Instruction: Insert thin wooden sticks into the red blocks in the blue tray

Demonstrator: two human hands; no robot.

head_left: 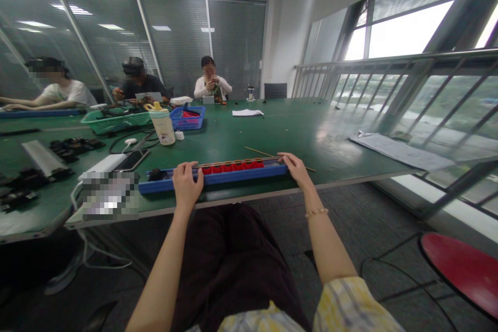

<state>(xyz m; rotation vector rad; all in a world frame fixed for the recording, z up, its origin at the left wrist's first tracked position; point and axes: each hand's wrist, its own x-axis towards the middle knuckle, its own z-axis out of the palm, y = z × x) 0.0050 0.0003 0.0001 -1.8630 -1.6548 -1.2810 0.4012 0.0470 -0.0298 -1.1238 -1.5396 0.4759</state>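
Observation:
A long narrow blue tray (241, 177) lies along the table's near edge, with a row of red pieces (233, 167) in its middle. A small black piece (156, 174) sits in its left end. Above the red pieces runs a thin rod (237, 161), spanning from one hand to the other. Near the tray's left part, my left hand (187, 181) is closed, its fingertips at the rod's left end. At the tray's right end, my right hand (294, 167) pinches the rod's other end. Exact finger contact is too small to see fully.
Behind the tray lies a loose thin yellowish stick (259, 152). To the left are a phone (132, 161), a white power strip (103, 166), a cup (162, 127) and a green basket (112, 123). A clipboard (400, 150) lies right. Three people sit across.

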